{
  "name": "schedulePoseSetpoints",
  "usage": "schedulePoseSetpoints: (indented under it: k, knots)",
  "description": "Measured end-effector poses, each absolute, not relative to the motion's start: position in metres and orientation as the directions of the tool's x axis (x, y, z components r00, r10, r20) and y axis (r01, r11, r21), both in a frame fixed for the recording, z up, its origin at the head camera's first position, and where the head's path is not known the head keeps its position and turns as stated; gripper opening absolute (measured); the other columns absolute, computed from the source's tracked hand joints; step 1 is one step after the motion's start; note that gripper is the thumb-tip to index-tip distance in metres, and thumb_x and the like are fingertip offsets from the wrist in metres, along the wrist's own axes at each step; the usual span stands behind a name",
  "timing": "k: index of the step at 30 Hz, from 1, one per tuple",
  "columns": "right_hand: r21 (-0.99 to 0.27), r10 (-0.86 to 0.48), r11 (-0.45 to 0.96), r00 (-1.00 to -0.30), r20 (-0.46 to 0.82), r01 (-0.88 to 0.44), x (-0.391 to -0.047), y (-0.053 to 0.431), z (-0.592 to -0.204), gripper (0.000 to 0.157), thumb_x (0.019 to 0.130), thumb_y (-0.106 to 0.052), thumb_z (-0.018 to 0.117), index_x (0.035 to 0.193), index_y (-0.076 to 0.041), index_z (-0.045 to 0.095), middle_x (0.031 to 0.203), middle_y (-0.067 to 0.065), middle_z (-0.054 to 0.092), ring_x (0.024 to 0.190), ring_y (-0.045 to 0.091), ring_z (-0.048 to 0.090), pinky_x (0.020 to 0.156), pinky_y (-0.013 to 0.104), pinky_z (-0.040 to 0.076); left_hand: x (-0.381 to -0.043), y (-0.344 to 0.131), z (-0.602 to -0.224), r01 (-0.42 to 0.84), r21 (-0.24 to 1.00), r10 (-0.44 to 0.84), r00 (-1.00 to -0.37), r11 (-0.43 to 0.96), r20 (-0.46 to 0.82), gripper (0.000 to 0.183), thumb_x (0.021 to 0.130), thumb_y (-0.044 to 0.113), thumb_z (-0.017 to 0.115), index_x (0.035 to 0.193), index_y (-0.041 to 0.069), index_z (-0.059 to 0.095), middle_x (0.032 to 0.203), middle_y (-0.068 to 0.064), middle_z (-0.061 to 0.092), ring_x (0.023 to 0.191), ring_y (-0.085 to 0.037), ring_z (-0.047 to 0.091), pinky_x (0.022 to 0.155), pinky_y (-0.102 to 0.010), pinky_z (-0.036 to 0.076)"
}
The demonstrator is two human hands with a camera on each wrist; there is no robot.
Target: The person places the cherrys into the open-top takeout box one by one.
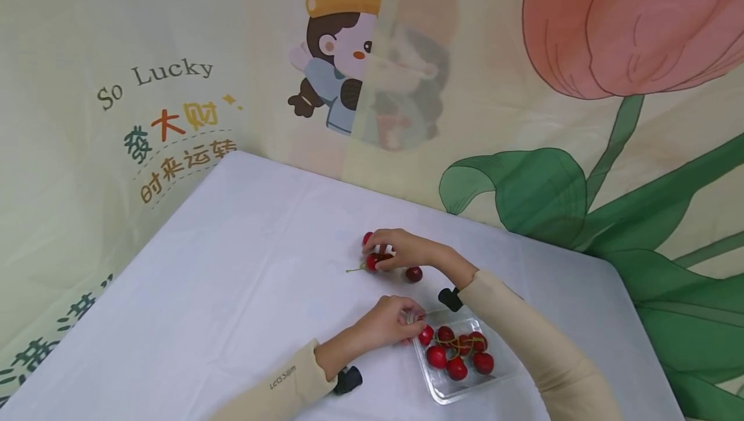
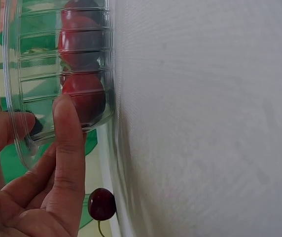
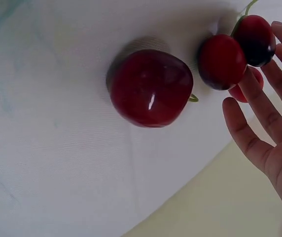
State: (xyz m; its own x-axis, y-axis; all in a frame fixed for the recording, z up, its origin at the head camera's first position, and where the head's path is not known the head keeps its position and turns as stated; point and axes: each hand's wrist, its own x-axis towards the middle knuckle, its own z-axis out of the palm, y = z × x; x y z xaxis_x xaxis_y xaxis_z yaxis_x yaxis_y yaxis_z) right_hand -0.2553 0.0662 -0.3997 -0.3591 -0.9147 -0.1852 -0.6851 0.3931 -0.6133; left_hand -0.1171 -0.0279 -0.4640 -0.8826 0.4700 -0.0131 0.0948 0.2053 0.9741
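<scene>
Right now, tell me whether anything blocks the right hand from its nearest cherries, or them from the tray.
Nothing visible blocks the right hand from the cherries, but the left hand, at the tray's nearest corner, partly blocks their straight path in.

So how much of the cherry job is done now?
Partly, I think: several cherries already lie in the clear tray. The left hand grips the tray's edge; the right hand is among loose cherries. To go, probably: those loose cherries on the white table.
</scene>
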Motion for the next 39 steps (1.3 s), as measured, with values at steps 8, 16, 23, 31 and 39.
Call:
schedulePoseSetpoints:
  k: [8, 16, 23, 31, 39]
  knots:
    - [-0.555, -0.899, 0.438, -0.352, -0.261, -0.707, -0.259, 0.063, -0.403, 0.031, 0.087, -0.001, 0.070, 0.117, -0.002, 0.065, 0.112, 0.013, 0.061, 0.097, 0.025, 0.058, 0.087, 0.032, 0.052, -0.117, -0.027, -0.463, 0.079, 0.974, 0.469, -0.883, 0.212, -0.030, 0.025, 0.090, 0.011, 0.067, 0.108, -0.005, 0.067, 0.069, -0.001, 0.065, 0.055, -0.014, 0.060, 0.057, -0.016, 0.047]
    - [-0.487, -0.878, 0.469, -0.330, -0.346, -0.737, -0.263, 0.060, -0.411, 0.032, 0.088, -0.003, 0.070, 0.119, -0.006, 0.065, 0.116, 0.006, 0.061, 0.106, 0.018, 0.053, 0.095, 0.031, 0.047, -0.115, -0.024, -0.462, 0.079, 0.975, 0.461, -0.887, 0.209, -0.027, 0.025, 0.090, 0.012, 0.066, 0.110, -0.005, 0.067, 0.065, -0.009, 0.066, 0.051, -0.011, 0.056, 0.054, -0.015, 0.043]
    - [-0.492, -0.874, 0.479, -0.344, -0.343, -0.727, -0.262, 0.063, -0.410, 0.031, 0.086, -0.002, 0.071, 0.117, -0.005, 0.067, 0.113, 0.006, 0.061, 0.103, 0.016, 0.054, 0.092, 0.028, 0.048, -0.115, -0.023, -0.463, 0.071, 0.974, 0.464, -0.885, 0.217, -0.039, 0.025, 0.090, 0.012, 0.066, 0.110, -0.004, 0.067, 0.062, -0.013, 0.065, 0.050, -0.010, 0.055, 0.053, -0.015, 0.040]
    - [-0.517, -0.877, 0.475, -0.339, -0.339, -0.712, -0.258, 0.067, -0.407, 0.030, 0.087, -0.002, 0.071, 0.117, -0.004, 0.067, 0.114, 0.008, 0.062, 0.100, 0.015, 0.055, 0.089, 0.024, 0.048, -0.115, -0.022, -0.462, 0.071, 0.972, 0.466, -0.884, 0.223, -0.042, 0.025, 0.090, 0.012, 0.066, 0.109, -0.004, 0.067, 0.061, -0.009, 0.065, 0.050, -0.010, 0.055, 0.053, -0.016, 0.040]
    - [-0.568, -0.902, 0.433, -0.332, -0.278, -0.700, -0.257, 0.072, -0.404, 0.031, 0.086, -0.001, 0.072, 0.116, -0.003, 0.066, 0.111, 0.008, 0.062, 0.099, 0.015, 0.057, 0.087, 0.024, 0.051, -0.113, -0.021, -0.462, 0.079, 0.974, 0.465, -0.885, 0.213, -0.030, 0.026, 0.089, 0.012, 0.067, 0.109, -0.005, 0.067, 0.062, -0.012, 0.065, 0.051, -0.013, 0.056, 0.053, -0.016, 0.041]
